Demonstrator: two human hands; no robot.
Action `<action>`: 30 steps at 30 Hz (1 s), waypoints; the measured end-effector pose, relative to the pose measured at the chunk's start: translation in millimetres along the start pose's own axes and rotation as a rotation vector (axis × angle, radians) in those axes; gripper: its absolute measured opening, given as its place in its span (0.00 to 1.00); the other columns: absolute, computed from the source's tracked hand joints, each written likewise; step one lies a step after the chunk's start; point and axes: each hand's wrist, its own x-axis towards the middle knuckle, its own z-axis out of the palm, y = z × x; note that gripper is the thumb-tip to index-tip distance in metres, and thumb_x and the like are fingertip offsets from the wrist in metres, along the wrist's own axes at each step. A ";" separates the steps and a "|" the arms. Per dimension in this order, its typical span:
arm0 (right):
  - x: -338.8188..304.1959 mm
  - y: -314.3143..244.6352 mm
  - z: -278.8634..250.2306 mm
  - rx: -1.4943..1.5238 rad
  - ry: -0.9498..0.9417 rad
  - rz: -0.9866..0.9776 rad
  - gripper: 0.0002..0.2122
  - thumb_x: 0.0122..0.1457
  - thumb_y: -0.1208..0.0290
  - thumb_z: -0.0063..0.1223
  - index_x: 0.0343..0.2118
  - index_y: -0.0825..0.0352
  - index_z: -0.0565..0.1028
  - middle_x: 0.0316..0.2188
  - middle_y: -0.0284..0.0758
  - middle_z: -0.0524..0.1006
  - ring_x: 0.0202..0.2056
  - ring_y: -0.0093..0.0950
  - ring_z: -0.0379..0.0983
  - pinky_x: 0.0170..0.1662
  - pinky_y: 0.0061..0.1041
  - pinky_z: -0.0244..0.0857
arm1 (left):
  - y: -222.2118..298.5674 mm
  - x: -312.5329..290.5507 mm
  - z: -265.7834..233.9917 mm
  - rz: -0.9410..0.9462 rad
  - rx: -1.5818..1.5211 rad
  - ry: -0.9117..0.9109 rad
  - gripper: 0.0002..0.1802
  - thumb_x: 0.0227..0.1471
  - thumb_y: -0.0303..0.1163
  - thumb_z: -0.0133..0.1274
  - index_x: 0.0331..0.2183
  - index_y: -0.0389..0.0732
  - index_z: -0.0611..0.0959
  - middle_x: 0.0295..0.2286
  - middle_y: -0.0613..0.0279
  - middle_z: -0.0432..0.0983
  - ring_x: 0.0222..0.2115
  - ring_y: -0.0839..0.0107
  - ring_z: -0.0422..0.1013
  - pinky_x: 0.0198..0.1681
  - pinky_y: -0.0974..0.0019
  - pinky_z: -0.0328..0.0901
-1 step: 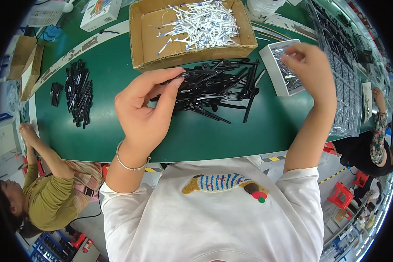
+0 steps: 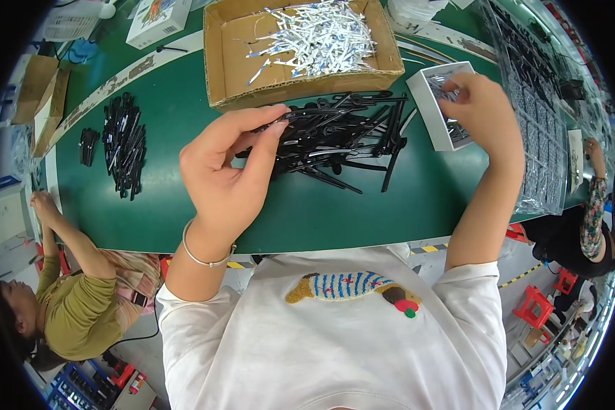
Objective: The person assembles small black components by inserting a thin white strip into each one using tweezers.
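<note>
My left hand [image 2: 222, 171] pinches a slim, slightly curved black piece [image 2: 311, 111] between thumb and fingertips, above the near-left part of a heap of long black pieces [image 2: 348, 140]. Its exact kind cannot be made out. A thin bangle circles that wrist. To the right, my right hand [image 2: 484, 113] hangs over a small white box [image 2: 430, 116] of thin silver metal parts [image 2: 456, 128]. Its fingers are curved, with a gap between them and the thumb, and nothing shows in them. The fingers hide part of the box's contents.
Behind the heap stands a cardboard box [image 2: 225, 68] holding many white-and-blue slips [image 2: 321, 41]. Sorted black pieces [image 2: 124, 147] lie at left, beside a smaller bunch [image 2: 87, 147]. Clear compartment trays [image 2: 540, 150] line the right. Other people work at left [image 2: 82, 301] and right [image 2: 581, 225].
My right hand has shifted slightly left over the white box, its fingers moving a little. My left hand and the black piece stay put.
</note>
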 end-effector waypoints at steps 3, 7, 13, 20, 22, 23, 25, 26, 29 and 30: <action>9.6 -5.3 5.6 0.065 -0.123 0.031 0.07 0.40 0.73 0.55 0.22 0.71 0.75 0.19 0.43 0.74 0.24 0.39 0.71 0.29 0.31 0.64 | -3.2 -0.6 -1.1 0.116 0.057 0.006 0.08 0.43 0.15 0.55 0.32 0.30 0.81 0.29 0.58 0.78 0.29 0.76 0.74 0.33 0.76 0.70; 10.9 3.5 2.5 0.183 -0.067 -0.021 0.07 0.40 0.74 0.55 0.22 0.71 0.73 0.18 0.41 0.73 0.22 0.33 0.70 0.28 0.28 0.64 | -2.6 -0.8 -1.8 0.133 0.055 0.031 0.09 0.42 0.15 0.56 0.31 0.30 0.81 0.29 0.57 0.78 0.29 0.76 0.74 0.33 0.76 0.70; 13.7 4.1 11.4 0.143 -0.065 -0.013 0.06 0.40 0.74 0.55 0.22 0.72 0.74 0.17 0.40 0.73 0.21 0.31 0.70 0.28 0.27 0.64 | -0.5 -0.5 0.0 0.136 0.065 0.003 0.09 0.42 0.15 0.56 0.31 0.30 0.81 0.29 0.57 0.78 0.29 0.76 0.74 0.32 0.76 0.70; 16.9 28.1 2.9 0.420 -0.003 0.013 0.06 0.44 0.73 0.55 0.22 0.71 0.74 0.16 0.32 0.72 0.21 0.21 0.66 0.27 0.21 0.60 | 2.6 -2.8 -1.2 0.092 0.037 0.014 0.09 0.43 0.15 0.55 0.32 0.30 0.81 0.30 0.56 0.78 0.30 0.76 0.74 0.33 0.76 0.70; 17.2 36.4 -1.2 0.590 -0.008 0.041 0.07 0.46 0.72 0.56 0.23 0.71 0.74 0.18 0.29 0.72 0.22 0.17 0.65 0.26 0.18 0.57 | 2.7 -3.0 -0.6 0.078 0.061 0.013 0.09 0.43 0.15 0.56 0.32 0.29 0.81 0.30 0.57 0.78 0.30 0.76 0.73 0.33 0.77 0.70; 17.1 36.9 -2.2 0.586 -0.004 0.046 0.07 0.46 0.72 0.56 0.23 0.71 0.74 0.18 0.29 0.72 0.22 0.17 0.65 0.26 0.18 0.57 | 2.2 -2.9 -0.7 0.078 0.055 0.008 0.09 0.43 0.15 0.56 0.32 0.29 0.81 0.30 0.57 0.78 0.30 0.76 0.73 0.33 0.77 0.70; 17.2 36.6 -3.7 0.609 0.022 0.045 0.06 0.47 0.73 0.56 0.23 0.71 0.74 0.19 0.29 0.73 0.22 0.17 0.65 0.27 0.18 0.57 | 1.1 -2.9 -0.9 0.046 0.060 0.021 0.09 0.43 0.14 0.55 0.32 0.29 0.81 0.29 0.57 0.78 0.30 0.77 0.73 0.33 0.76 0.70; 19.3 44.2 -0.3 0.588 0.012 0.012 0.07 0.47 0.74 0.56 0.27 0.71 0.75 0.21 0.30 0.75 0.23 0.17 0.66 0.28 0.17 0.58 | 0.8 -2.9 -0.9 0.047 0.054 0.017 0.09 0.43 0.14 0.55 0.32 0.29 0.81 0.29 0.57 0.78 0.30 0.77 0.73 0.33 0.76 0.70; 22.5 42.1 5.4 0.739 0.023 0.052 0.09 0.46 0.74 0.56 0.32 0.71 0.76 0.23 0.31 0.76 0.25 0.18 0.68 0.30 0.17 0.60 | 0.3 -3.9 0.1 0.063 0.040 0.018 0.08 0.43 0.14 0.55 0.32 0.29 0.80 0.30 0.56 0.78 0.31 0.75 0.74 0.34 0.75 0.70; 20.1 40.6 -0.5 0.784 -0.030 0.061 0.12 0.46 0.76 0.55 0.37 0.70 0.76 0.24 0.31 0.76 0.27 0.18 0.70 0.32 0.16 0.61 | 0.4 -4.7 0.5 0.061 0.028 0.009 0.08 0.44 0.14 0.54 0.32 0.28 0.79 0.30 0.56 0.77 0.31 0.74 0.74 0.34 0.74 0.71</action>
